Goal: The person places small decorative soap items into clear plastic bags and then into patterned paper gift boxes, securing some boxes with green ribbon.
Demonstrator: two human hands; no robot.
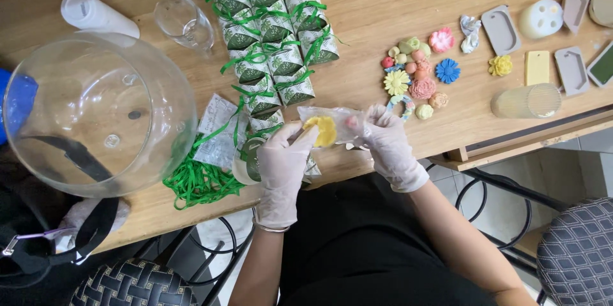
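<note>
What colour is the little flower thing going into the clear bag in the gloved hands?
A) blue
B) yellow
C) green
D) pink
B: the left hand holds a yellow flower-shaped piece at the mouth of the small clear bag that the right hand holds open; the blue flower lies apart on the wooden table.

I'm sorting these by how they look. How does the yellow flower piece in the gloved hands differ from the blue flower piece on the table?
The yellow flower piece sits inside a clear plastic bag held by the left hand and right hand; the blue flower piece lies bare on the wooden table. Yellow looks rounder and fuller; blue shows thin, spread petals. Both are small, flower-shaped moulded pieces.
</note>
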